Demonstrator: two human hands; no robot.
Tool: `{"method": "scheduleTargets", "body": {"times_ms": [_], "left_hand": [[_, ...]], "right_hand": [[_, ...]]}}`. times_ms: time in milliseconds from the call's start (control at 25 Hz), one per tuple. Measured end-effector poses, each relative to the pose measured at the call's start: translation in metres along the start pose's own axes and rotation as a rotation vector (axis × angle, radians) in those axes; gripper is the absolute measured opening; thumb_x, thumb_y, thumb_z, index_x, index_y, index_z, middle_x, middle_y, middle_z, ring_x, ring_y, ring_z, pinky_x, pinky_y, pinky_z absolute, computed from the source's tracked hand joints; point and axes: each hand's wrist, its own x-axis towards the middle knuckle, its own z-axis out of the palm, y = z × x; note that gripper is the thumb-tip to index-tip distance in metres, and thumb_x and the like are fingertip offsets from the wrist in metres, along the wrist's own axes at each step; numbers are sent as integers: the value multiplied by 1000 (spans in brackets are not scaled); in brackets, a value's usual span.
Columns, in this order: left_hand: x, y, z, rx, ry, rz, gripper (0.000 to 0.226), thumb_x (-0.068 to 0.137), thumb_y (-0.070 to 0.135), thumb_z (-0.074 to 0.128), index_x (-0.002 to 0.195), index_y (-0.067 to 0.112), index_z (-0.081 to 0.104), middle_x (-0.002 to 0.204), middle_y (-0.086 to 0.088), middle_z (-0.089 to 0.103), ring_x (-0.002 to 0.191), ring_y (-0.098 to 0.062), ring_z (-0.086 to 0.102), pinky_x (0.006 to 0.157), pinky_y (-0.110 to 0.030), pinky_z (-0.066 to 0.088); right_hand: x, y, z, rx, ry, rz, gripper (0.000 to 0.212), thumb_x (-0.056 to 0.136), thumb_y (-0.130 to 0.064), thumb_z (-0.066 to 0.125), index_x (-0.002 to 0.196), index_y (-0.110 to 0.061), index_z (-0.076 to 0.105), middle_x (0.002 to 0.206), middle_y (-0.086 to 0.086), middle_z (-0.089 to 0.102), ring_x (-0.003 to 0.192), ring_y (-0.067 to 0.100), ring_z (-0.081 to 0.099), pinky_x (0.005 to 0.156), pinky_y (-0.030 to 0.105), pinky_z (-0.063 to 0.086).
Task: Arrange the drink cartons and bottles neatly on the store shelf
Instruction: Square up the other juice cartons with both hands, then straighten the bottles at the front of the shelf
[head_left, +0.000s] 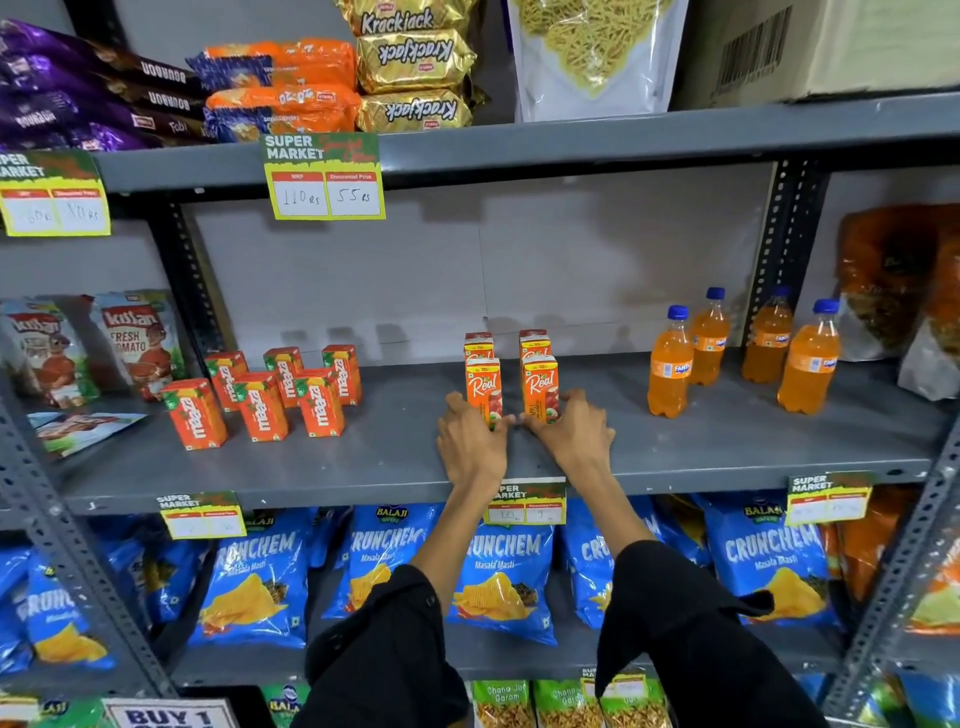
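Note:
Several orange Real juice cartons stand upright in two short rows on the grey middle shelf (395, 467). My left hand (470, 441) holds the base of the front left Real carton (484, 387). My right hand (571, 434) holds the base of the front right Real carton (540, 384). Behind them stand two more Real cartons (533, 343). To the left, several orange Maaza cartons (260, 402) stand in two slanted rows. On the right, several orange Fanta bottles (670, 364) with blue caps stand in loose pairs.
Ketchup pouches (140, 338) lean at the far left of the shelf and snack bags (893, 291) at the far right. Biscuit packs (415, 57) fill the shelf above, blue chip bags (498, 577) the one below. Price tags (324, 179) hang from the shelf edges.

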Motion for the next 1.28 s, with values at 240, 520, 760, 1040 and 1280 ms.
{"method": "scheduleTargets", "body": {"times_ms": [240, 520, 760, 1040, 1280], "left_hand": [[-35, 49, 3, -211, 369, 339, 15, 90, 26, 68, 97, 20, 56, 90, 4, 63, 86, -17, 56, 78, -35, 36], [-71, 154, 90, -500, -145, 231, 36, 84, 19, 77, 113, 17, 56, 106, -2, 68, 97, -21, 64, 79, -34, 50], [-58, 172, 139, -420, -352, -43, 96, 84, 21, 79, 154, -1, 17, 158, -20, 34, 147, -33, 31, 116, -40, 30], [-57, 181, 163, -413, -290, -68, 40, 85, 22, 79, 116, 8, 58, 120, -16, 67, 114, -35, 62, 91, -44, 50], [-80, 212, 183, -439, -341, -22, 49, 81, 27, 81, 122, 11, 60, 124, -13, 68, 115, -32, 62, 91, -38, 49]], "right_hand": [[-2, 55, -56, 244, 257, -151, 40, 87, -38, 68, 118, -18, 52, 109, 3, 63, 100, 19, 62, 85, 39, 55], [65, 150, -168, -69, 572, 158, 63, 79, -22, 76, 126, 1, 42, 126, 26, 47, 115, 44, 48, 92, 52, 46], [107, 206, -187, 60, 271, 307, 90, 80, -27, 77, 144, 7, 23, 145, 33, 35, 136, 48, 34, 111, 55, 30], [116, 230, -199, 194, 183, 184, 58, 86, -13, 70, 135, -3, 40, 130, 23, 57, 121, 39, 55, 97, 41, 44], [115, 240, -204, 268, 163, 128, 52, 84, -13, 72, 129, -5, 46, 123, 18, 64, 117, 34, 59, 88, 28, 39]]}}
